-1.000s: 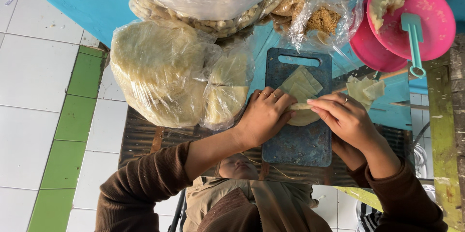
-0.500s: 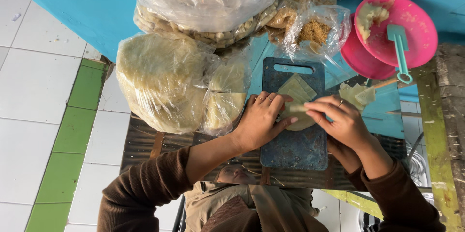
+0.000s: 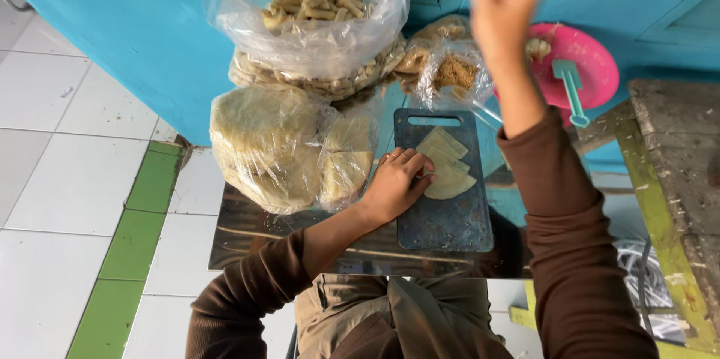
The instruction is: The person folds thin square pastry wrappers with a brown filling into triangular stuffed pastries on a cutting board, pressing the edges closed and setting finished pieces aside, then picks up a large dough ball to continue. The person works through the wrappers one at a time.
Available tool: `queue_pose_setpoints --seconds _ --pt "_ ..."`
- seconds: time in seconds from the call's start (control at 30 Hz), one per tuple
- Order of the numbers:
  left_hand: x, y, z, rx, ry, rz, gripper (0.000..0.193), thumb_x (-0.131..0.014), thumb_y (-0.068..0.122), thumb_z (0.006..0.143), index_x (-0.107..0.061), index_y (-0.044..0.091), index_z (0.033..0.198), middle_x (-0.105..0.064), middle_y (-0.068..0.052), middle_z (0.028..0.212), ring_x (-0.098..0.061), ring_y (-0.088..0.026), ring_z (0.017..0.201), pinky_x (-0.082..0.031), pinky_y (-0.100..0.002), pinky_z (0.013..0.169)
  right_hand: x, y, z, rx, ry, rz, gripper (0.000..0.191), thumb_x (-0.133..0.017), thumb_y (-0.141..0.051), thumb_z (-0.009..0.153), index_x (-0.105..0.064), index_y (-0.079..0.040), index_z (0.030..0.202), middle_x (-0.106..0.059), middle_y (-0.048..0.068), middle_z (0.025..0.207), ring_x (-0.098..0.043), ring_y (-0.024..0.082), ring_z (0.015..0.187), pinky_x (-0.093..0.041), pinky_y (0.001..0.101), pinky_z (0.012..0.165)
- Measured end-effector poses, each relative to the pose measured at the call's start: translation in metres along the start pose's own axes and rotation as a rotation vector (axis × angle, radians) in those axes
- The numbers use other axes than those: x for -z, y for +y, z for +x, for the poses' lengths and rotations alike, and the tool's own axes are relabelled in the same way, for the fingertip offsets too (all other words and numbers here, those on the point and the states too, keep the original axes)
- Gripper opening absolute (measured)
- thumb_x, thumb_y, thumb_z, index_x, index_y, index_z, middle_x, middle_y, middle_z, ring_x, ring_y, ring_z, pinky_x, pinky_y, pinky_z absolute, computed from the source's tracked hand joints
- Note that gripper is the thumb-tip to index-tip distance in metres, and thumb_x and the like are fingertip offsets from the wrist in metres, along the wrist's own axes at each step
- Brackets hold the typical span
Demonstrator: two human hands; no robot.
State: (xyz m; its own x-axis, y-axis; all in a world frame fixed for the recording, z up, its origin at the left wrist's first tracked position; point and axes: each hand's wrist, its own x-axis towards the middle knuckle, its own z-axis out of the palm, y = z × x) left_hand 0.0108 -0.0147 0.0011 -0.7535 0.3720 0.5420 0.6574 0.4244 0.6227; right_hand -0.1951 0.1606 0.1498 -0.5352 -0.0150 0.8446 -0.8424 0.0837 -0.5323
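Head view: left hand pins wrapper mid-board.

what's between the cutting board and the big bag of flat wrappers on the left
In the head view, a smaller clear bag of wrappers lies between the cutting board and the big bag.

Bulging plastic bags are crowding the left edge of the cutting board, blocking that side; the board's near half is lying open, while a pink plate is standing right
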Motion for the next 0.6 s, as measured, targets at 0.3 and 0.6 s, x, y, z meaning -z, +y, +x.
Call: queue_pose_setpoints --seconds 0.3,0.6 --pt "-0.003 0.002 -0.002 0.004 0.017 0.073 0.015 -0.074 0.019 0.089 -0.063 0.011 0.096 -0.065 -0.005 0.090 -0.061 -0.030 0.092 -0.047 -0.044 0.084 0.032 -0.061 -0.104 0.097 -0.546 -0.579 0.014 -0.069 -0.013 0.103 -0.068 -0.007 0.115 -0.066 0.012 0.123 -0.069 0.032 0.109 -0.056 0.0403 0.088" --pt "-0.013 0.001 0.002 0.080 -0.031 0.090 0.025 -0.078 0.028 0.089 -0.062 0.009 0.091 -0.064 -0.007 0.088 -0.061 -0.031 0.088 -0.048 -0.044 0.083 0.133 -0.011 -0.160 -0.082 -0.379 -0.793 0.022 -0.073 -0.014 0.100 -0.066 -0.005 0.119 -0.068 0.016 0.113 -0.066 0.037 0.107 -0.053 0.0446 0.088"
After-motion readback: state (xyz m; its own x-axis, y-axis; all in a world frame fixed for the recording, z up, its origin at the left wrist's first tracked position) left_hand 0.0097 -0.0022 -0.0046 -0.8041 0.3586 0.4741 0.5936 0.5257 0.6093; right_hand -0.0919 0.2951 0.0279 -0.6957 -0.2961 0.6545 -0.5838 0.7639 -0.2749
